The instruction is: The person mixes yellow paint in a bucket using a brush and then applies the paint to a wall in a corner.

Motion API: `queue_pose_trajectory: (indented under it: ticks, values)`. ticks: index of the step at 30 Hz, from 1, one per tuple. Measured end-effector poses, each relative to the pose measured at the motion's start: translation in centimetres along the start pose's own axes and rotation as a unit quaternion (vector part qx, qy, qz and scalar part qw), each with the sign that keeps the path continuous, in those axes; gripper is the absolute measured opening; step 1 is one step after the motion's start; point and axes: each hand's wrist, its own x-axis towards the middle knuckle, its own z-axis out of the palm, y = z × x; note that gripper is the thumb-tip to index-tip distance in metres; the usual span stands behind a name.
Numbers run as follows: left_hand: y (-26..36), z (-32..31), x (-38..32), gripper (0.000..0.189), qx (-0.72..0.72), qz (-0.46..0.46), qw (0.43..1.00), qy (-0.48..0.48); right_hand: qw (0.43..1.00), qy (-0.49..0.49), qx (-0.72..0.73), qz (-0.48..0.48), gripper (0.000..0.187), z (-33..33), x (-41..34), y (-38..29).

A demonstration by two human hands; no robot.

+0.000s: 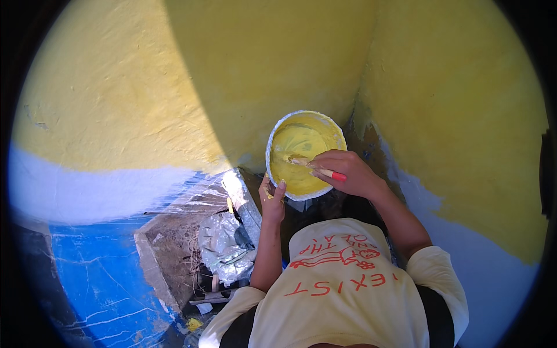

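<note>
My left hand (273,196) grips the near-left rim of a round paint tub (270,163), which is tilted so that its inside faces me. Yellow paint (304,139) coats the tub's bottom and walls, and some is smeared on my left fingers. In my right hand (348,172) is a paintbrush (324,172) with a pale handle and a red end. Its bristles (297,159) are inside the tub, over the yellow paint; whether they touch it I cannot tell.
Yellow-painted walls (278,56) meet in a corner beyond the tub, with white (87,191) and blue (104,269) bands lower down. To my left lie a crumpled silvery plastic sheet (226,248), a concrete ledge (161,256) and a paint-splashed board (244,204).
</note>
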Motion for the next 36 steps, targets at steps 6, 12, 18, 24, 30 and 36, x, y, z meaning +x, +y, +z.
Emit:
queue_pose_trajectory:
  ticks: [6,12,18,24,30,36]
  values:
    - [0.3,0.0,-0.1,0.057,0.007,0.006,1.0,0.017,0.999,-0.008,-0.041,0.007,0.018,0.0,-0.9,0.6]
    - [0.5,0.2,-0.2,0.054,-0.001,0.021,0.999,0.028,0.998,0.054,-0.01,0.024,0.017,-0.5,-0.9,0.0]
    - [0.9,0.5,-0.4,0.05,-0.002,0.011,0.999,0.039,0.997,0.022,0.04,0.057,0.017,-0.2,-1.2,-0.7]
    - [1.2,0.6,-0.7,0.048,0.011,0.01,0.998,0.059,0.991,0.094,-0.046,0.087,0.016,0.0,-1.5,1.0]
    - [0.7,0.1,-0.4,0.048,0.025,0.019,0.997,0.064,0.987,0.083,-0.016,0.136,0.015,-0.3,-1.9,0.2]
    - [0.5,0.9,-0.2,0.048,0.017,0.032,0.995,0.096,0.987,0.081,-0.018,0.138,0.015,0.7,-1.9,0.7]
